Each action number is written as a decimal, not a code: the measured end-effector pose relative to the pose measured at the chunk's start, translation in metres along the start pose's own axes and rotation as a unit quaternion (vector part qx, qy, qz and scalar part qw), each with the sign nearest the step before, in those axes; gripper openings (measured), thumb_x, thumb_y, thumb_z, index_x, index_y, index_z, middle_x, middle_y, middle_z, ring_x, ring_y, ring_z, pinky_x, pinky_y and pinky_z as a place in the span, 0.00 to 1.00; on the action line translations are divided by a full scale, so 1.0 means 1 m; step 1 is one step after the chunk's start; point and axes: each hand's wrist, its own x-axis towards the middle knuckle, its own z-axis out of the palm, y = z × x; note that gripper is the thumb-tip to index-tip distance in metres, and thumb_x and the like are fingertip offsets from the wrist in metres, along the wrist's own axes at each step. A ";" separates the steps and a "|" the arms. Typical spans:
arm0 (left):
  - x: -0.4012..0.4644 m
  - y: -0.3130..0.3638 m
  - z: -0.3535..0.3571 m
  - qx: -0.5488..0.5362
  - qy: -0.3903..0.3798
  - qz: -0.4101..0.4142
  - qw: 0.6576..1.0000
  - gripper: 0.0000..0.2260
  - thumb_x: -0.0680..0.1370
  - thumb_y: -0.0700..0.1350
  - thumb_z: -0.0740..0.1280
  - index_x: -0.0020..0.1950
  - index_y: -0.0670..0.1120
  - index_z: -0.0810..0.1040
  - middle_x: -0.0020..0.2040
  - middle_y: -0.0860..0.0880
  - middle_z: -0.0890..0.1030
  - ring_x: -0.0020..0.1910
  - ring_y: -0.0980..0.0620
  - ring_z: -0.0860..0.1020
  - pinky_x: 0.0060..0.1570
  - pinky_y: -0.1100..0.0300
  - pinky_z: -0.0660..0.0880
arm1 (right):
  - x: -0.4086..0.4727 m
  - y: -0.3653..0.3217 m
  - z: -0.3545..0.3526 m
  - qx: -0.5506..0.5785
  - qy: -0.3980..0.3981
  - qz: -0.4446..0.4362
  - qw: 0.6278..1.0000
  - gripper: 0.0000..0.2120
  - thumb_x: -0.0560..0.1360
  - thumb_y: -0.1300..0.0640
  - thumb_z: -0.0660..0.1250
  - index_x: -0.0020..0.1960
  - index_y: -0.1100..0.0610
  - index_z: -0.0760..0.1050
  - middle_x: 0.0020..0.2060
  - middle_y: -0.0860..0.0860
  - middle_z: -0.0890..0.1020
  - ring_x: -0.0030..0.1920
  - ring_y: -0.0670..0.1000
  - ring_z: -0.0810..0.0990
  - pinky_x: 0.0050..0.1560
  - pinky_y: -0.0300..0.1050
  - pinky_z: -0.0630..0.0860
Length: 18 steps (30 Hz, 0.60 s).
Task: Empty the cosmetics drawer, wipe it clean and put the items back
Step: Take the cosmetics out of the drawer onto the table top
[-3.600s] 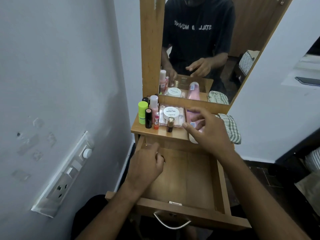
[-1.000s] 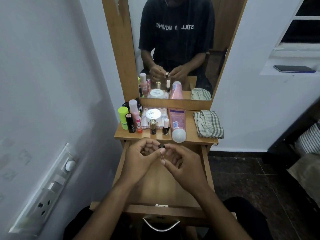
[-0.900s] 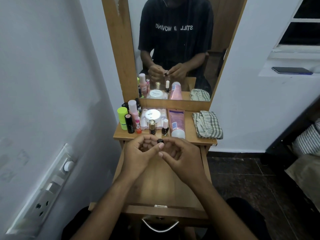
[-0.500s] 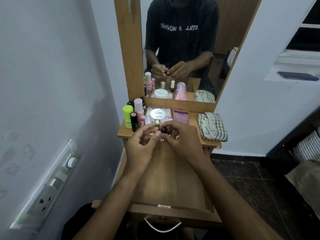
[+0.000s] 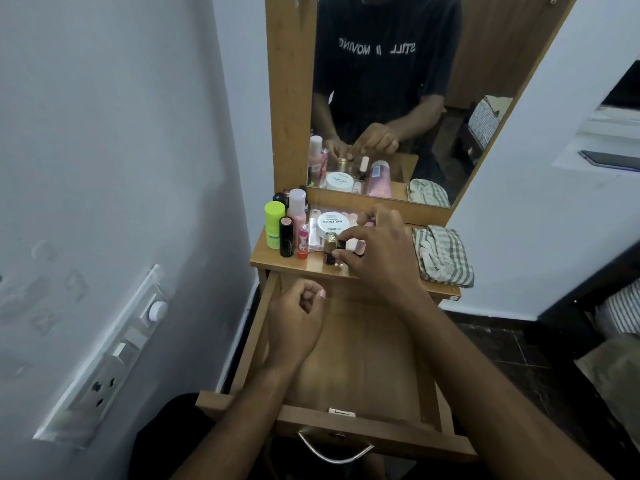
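At the lower left of the frame a switch panel [image 5: 114, 355] sits on the white wall. On the shelf [image 5: 277, 259] at centre stand a green tube [image 5: 273, 225], a black lipstick [image 5: 286, 236] and a small red stick [image 5: 303, 241]. Below them, the left hand [image 5: 294, 329] hovers over the open drawer [image 5: 349, 362], fingers loosely curled and holding nothing. Just right of centre, the right hand [image 5: 377, 252] pinches a small dark-capped bottle [image 5: 340, 252] on the shelf, touching a gold-capped bottle [image 5: 330, 249]. A round white jar [image 5: 333, 221] lies behind. At right rests a checked cloth [image 5: 443, 256].
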 end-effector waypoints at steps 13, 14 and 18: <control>0.000 -0.002 -0.001 0.006 -0.003 0.012 1.000 0.04 0.78 0.40 0.70 0.45 0.48 0.81 0.37 0.56 0.80 0.39 0.56 0.79 0.36 0.64 0.76 | 0.001 0.004 0.011 0.006 -0.017 0.038 0.999 0.13 0.72 0.42 0.74 0.55 0.45 0.83 0.56 0.44 0.76 0.61 0.49 0.71 0.56 0.51 0.71; 0.000 -0.002 0.000 0.007 -0.003 0.013 1.000 0.04 0.78 0.40 0.70 0.45 0.48 0.81 0.37 0.56 0.80 0.39 0.56 0.79 0.36 0.63 0.76 | 0.001 0.004 0.011 0.007 -0.019 0.038 0.999 0.14 0.72 0.42 0.74 0.55 0.45 0.83 0.56 0.44 0.76 0.61 0.49 0.71 0.57 0.51 0.72; 0.000 -0.004 0.000 0.010 -0.005 0.014 1.000 0.03 0.78 0.40 0.70 0.46 0.48 0.81 0.37 0.56 0.80 0.39 0.57 0.79 0.36 0.63 0.76 | 0.001 0.005 0.012 0.018 -0.015 0.036 0.999 0.15 0.72 0.42 0.75 0.56 0.45 0.82 0.56 0.44 0.77 0.61 0.49 0.71 0.58 0.51 0.71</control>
